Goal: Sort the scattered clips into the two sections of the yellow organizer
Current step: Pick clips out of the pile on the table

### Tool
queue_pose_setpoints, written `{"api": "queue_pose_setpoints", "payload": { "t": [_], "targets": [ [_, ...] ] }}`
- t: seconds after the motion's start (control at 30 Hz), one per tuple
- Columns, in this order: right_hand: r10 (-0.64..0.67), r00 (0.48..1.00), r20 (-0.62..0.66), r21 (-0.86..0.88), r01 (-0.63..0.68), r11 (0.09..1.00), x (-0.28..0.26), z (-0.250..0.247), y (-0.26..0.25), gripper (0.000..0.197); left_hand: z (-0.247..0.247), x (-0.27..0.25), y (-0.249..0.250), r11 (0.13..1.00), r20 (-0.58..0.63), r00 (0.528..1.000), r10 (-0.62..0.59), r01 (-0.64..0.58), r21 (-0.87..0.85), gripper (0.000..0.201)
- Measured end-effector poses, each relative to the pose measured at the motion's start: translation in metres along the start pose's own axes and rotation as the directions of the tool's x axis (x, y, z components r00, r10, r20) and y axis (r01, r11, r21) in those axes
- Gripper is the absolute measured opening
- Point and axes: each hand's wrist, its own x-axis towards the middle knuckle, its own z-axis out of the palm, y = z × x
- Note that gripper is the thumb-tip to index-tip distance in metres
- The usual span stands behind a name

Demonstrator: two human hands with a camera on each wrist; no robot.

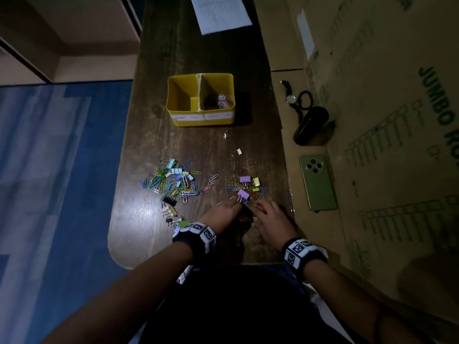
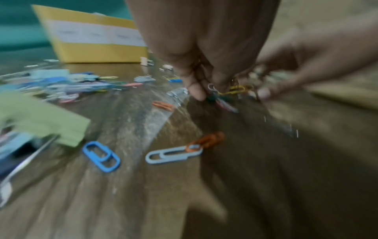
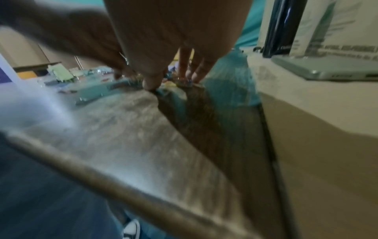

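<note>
The yellow organizer point(image 1: 177, 120) stands mid-table; its right section holds paper clips, and its left section looks bare. Mixed paper clips and binder clips lie in a left pile point(image 1: 173, 182) and a smaller right pile point(image 1: 246, 187). My left hand point(image 1: 239, 207) and right hand point(image 1: 258, 207) meet at the near edge of the right pile. In the left wrist view my left hand point(image 2: 212, 92) pinches a bunch of paper clips point(image 2: 235, 90), and my right hand point(image 2: 266, 90) grips more beside it. The right wrist view is blurred, with my right hand point(image 3: 169, 82) down on the clips.
A green phone point(image 1: 318, 182), a black cylinder point(image 1: 310, 125) and a watch point(image 1: 289, 95) lie on cardboard point(image 1: 372, 120) right of the table. A paper sheet point(image 1: 221, 13) lies at the far end. Loose blue point(image 2: 101, 156) and orange point(image 2: 206, 141) clips sit near my left wrist.
</note>
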Motion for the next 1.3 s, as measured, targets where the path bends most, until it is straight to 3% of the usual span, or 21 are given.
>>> {"api": "queue_pose_setpoints", "payload": {
  "t": [0.1,0.23,0.4,0.63,0.77,0.83,0.93,1.0,1.17,1.23,1.3],
  "targets": [
    [-0.041,0.999,0.032,-0.08,0.044,0.996,0.001,0.003,0.0,0.058,0.004,-0.007,-0.011,0.976,-0.048,0.992,-0.114,0.103,-0.194,0.043],
    [-0.109,0.99,0.094,-0.146,0.122,0.982,0.006,-0.002,-0.006,0.063,0.003,-0.019,-0.023,0.914,-0.146,0.969,-0.198,0.129,-0.385,0.02],
    [-0.143,0.978,0.153,-0.121,0.163,0.979,0.012,-0.011,-0.009,0.076,0.001,-0.026,-0.03,0.85,-0.162,0.939,-0.304,0.191,-0.492,0.012],
    [-0.093,0.991,0.101,0.171,0.075,0.982,0.024,-0.03,0.009,0.036,-0.037,-0.005,-0.049,0.688,-0.188,0.9,-0.392,0.152,-0.709,0.009],
    [0.141,0.989,-0.042,0.489,-0.102,0.866,0.039,-0.066,0.004,0.019,-0.077,0.021,-0.079,0.593,-0.184,0.89,-0.417,0.112,-0.798,0.018],
    [0.206,0.976,-0.066,0.623,-0.121,0.773,0.054,-0.088,0.0,0.017,-0.1,0.034,-0.092,0.588,-0.234,0.87,-0.434,0.077,-0.805,0.02],
    [0.279,0.959,-0.046,0.785,-0.138,0.605,0.099,-0.125,-0.01,0.019,-0.14,0.054,-0.106,0.614,-0.319,0.832,-0.454,0.033,-0.789,0.025],
    [0.29,0.954,-0.069,0.818,-0.112,0.564,0.138,-0.148,-0.016,0.021,-0.166,0.069,-0.114,0.671,-0.368,0.81,-0.457,0.042,-0.74,0.017],
    [0.313,0.942,-0.122,0.691,-0.146,0.707,0.234,-0.186,-0.027,0.026,-0.21,0.106,-0.136,0.741,-0.395,0.754,-0.526,0.178,-0.647,0.009],
    [0.329,0.933,-0.143,0.626,-0.172,0.761,0.264,-0.191,-0.03,0.024,-0.22,0.117,-0.141,0.734,-0.376,0.73,-0.57,0.246,-0.633,0.016],
    [0.351,0.927,-0.13,0.582,-0.215,0.784,0.285,-0.191,-0.032,0.023,-0.226,0.127,-0.146,0.715,-0.338,0.736,-0.587,0.275,-0.643,0.018]
  ]
}}
